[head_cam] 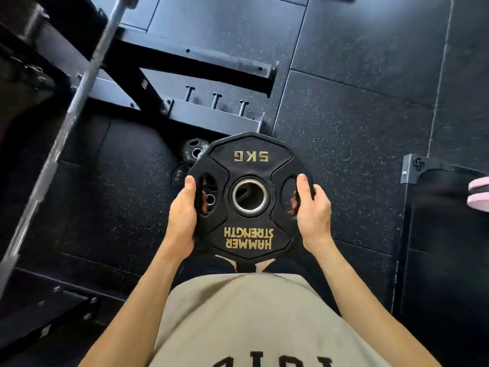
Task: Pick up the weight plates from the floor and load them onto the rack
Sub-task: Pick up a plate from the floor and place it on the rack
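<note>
I hold a black 5 kg weight plate with gold lettering flat in front of my waist, above the floor. My left hand grips its left edge, fingers through the left slot. My right hand grips the right edge through the right slot. Below it on the floor lie a small black plate and another 5 kg plate, partly hidden by the held one. A further plate shows only through the slots and the centre hole. The black rack frame with three short pegs stands just beyond.
A steel barbell runs diagonally across the left side. Black frame beams lie on the dark speckled rubber floor. A metal bracket and a pink object sit at the right edge.
</note>
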The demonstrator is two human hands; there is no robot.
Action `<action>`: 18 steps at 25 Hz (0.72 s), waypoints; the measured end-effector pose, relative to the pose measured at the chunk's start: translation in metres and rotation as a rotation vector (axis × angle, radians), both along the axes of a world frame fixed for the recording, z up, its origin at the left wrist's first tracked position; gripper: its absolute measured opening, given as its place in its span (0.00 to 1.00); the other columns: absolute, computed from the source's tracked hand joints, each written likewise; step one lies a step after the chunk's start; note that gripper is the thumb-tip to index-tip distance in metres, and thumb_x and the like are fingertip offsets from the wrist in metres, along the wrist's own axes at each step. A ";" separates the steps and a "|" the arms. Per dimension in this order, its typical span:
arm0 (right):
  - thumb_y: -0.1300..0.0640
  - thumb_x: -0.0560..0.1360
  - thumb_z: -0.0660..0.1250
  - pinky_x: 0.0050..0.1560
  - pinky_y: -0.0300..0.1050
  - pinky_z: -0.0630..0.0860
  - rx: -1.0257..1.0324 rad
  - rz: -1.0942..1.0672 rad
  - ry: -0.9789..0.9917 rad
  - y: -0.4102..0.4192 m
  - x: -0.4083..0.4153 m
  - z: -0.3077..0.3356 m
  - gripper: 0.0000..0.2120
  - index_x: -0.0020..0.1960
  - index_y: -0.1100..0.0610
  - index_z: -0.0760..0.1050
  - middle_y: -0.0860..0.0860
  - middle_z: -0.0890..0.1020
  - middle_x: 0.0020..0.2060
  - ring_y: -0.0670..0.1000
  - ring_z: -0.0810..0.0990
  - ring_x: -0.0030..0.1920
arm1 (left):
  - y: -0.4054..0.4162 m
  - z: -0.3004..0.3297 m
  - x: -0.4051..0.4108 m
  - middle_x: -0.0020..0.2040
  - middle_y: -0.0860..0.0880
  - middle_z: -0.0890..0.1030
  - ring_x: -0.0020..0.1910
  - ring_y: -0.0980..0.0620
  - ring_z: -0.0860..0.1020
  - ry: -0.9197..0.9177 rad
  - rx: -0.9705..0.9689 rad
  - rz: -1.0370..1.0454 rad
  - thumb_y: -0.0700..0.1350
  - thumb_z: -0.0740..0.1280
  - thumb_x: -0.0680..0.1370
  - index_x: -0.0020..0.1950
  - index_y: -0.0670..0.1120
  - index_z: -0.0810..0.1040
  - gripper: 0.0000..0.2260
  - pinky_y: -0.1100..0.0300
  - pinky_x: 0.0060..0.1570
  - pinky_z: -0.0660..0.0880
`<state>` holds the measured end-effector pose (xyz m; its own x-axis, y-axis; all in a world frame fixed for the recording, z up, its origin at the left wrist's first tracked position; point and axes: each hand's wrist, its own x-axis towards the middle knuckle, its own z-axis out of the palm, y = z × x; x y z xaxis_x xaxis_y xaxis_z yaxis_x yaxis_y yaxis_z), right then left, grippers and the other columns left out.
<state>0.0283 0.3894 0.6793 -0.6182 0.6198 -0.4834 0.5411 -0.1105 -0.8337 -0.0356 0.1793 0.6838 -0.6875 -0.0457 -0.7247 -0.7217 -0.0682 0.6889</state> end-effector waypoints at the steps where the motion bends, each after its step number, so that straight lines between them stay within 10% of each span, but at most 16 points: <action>1: 0.42 0.80 0.61 0.31 0.41 0.74 0.005 0.005 0.015 -0.003 0.000 0.010 0.18 0.38 0.54 0.71 0.50 0.75 0.31 0.45 0.73 0.30 | -0.003 0.009 0.003 0.38 0.53 0.83 0.40 0.54 0.81 0.044 0.007 0.019 0.62 0.59 0.80 0.49 0.48 0.81 0.19 0.57 0.44 0.78; 11: 0.42 0.79 0.62 0.29 0.39 0.75 -0.065 0.334 0.196 -0.018 -0.035 0.075 0.17 0.40 0.55 0.72 0.50 0.75 0.30 0.45 0.74 0.30 | -0.026 0.079 0.050 0.34 0.51 0.75 0.33 0.56 0.73 0.324 0.024 0.357 0.61 0.59 0.78 0.46 0.44 0.74 0.20 0.64 0.33 0.76; 18: 0.41 0.77 0.65 0.32 0.41 0.71 -0.170 0.835 0.279 -0.022 -0.052 0.103 0.19 0.36 0.53 0.70 0.43 0.74 0.26 0.46 0.72 0.31 | 0.014 0.103 0.141 0.32 0.50 0.74 0.31 0.55 0.71 0.356 -0.047 0.951 0.59 0.60 0.80 0.41 0.45 0.75 0.19 0.61 0.37 0.72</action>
<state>-0.0240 0.3678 0.7819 -0.9445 -0.1505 -0.2920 0.2803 0.0945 -0.9552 0.1052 0.1934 0.7863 -0.5268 -0.7094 -0.4682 -0.1348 -0.4741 0.8701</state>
